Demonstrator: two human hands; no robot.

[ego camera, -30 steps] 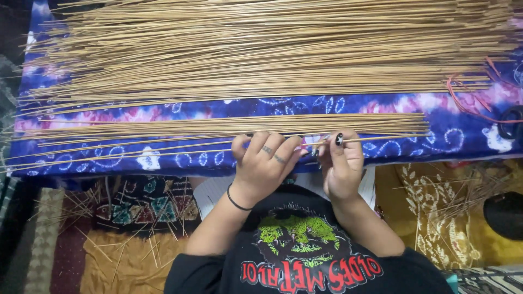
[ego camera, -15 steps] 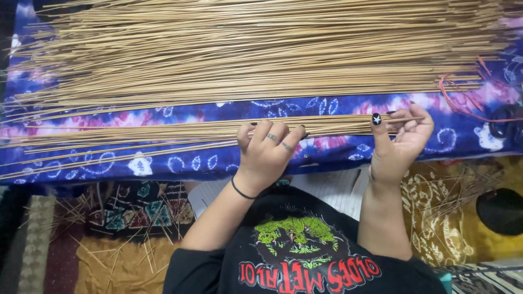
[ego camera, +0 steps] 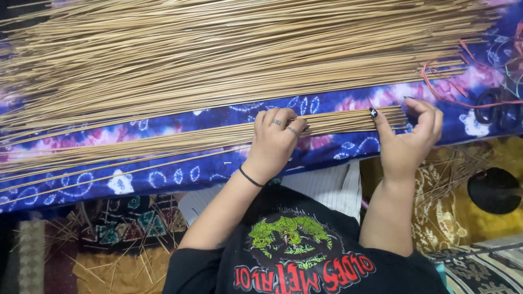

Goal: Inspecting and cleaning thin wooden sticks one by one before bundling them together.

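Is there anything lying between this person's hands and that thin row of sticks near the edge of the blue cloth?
Nothing visible does. The left hand already rests on the thin row of sticks, and the right hand touches its end. The big stick pile lies farther away.

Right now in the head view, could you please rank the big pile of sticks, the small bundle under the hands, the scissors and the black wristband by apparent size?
1. Big pile of sticks, filling the top of the view.
2. Small bundle, under the left hand and right hand.
3. Scissors, partly cut off at the edge.
4. Black wristband, smallest.
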